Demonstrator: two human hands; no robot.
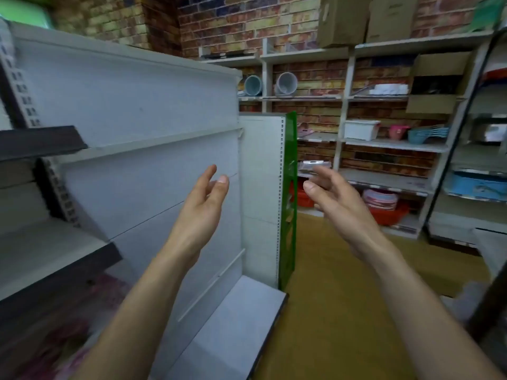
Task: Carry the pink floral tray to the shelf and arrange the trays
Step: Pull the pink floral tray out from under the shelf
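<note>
Both my hands are raised in front of me with palms facing each other, and they hold nothing. My left hand (pixel 204 204) has relaxed fingers and hovers in front of the grey back panel of the shelf unit (pixel 142 111). My right hand (pixel 333 200) is spread open, level with the green end panel (pixel 289 187). At the lower left, under a shelf board, a blurred pink patterned thing (pixel 107 286) shows; I cannot tell whether it is the floral tray. A stack of pink trays (pixel 380 197) sits on a low shelf at the back.
The grey shelf unit stands on my left with dark-edged shelf boards (pixel 55 259) and a base plate (pixel 236 319). Wall shelves (pixel 389 144) along the brick wall carry tubs, buckets, boxes and a red basket (pixel 389 215). A wooden floor (pixel 323 270) runs ahead. Another rack (pixel 466 160) stands right.
</note>
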